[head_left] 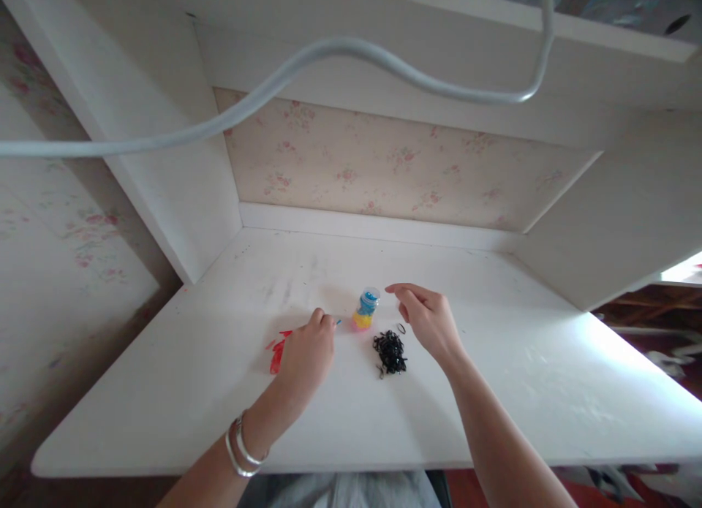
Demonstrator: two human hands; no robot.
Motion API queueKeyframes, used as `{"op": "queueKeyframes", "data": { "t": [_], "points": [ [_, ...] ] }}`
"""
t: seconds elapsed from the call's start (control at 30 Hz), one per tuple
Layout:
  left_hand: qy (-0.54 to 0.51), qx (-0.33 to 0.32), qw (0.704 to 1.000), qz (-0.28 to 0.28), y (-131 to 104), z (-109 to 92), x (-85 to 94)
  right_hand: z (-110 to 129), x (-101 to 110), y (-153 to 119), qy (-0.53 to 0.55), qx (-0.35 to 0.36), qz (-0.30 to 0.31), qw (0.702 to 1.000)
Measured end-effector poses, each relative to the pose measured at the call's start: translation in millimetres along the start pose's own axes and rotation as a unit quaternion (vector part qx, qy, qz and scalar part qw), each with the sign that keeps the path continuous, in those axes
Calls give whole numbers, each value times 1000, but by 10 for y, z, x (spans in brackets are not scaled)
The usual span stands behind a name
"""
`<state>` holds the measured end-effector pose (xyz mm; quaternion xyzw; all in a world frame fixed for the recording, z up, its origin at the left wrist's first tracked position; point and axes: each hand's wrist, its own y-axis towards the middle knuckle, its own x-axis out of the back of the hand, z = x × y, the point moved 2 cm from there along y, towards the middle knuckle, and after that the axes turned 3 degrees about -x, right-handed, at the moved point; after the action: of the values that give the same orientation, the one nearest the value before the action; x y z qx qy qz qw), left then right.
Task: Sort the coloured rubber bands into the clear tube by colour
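Observation:
My left hand [308, 347] is closed in a pinch, with the tip of a small blue rubber band [338, 321] sticking out from its fingers. Partly behind that hand lies a small heap of red rubber bands [277, 356]. A small clear jar [371, 292] stands upright between my hands, filled in blue, yellow and pink layers. To its right is my right hand [428, 319], index finger stretched toward the jar's rim without touching it and the other fingers curled; I see nothing in it. Below it sits a pile of small black rubber bands [390, 351], with a loose black band [401, 329] beside it.
The white desk [219, 413] is closed in by side panels and a back strip [378, 224] against floral wallpaper. A white cable [351, 47] hangs across the upper view, below a shelf. Two silver bangles [241, 446] circle my left wrist.

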<state>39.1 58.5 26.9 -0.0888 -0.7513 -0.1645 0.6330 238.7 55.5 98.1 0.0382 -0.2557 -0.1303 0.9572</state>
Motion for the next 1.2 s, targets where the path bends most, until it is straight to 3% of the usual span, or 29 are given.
{"op": "queueKeyframes", "data": {
  "t": [0.17,0.3,0.43,0.67,0.93,1.07,1.2],
  "points": [
    [-114,-31,989,-94,41,-44,409,-277,-6,-239,74,-41,24,996],
    [-107,-49,986,-116,175,-181,638,-477,-82,-441,90,-70,46,992],
    [-51,-62,992,-93,366,-326,706,-608,-132,-574,111,-80,59,989],
    [-11,-74,996,-50,542,-439,658,-725,-124,-617,131,-90,72,985],
    [-39,-93,992,-81,519,-360,723,-602,-70,-592,91,-52,65,992],
    [-76,-72,988,-115,392,-211,767,-401,-23,-490,-27,9,71,997],
    [-117,-43,986,-114,113,9,719,-153,-27,-311,-201,66,85,974]
  ]
}}
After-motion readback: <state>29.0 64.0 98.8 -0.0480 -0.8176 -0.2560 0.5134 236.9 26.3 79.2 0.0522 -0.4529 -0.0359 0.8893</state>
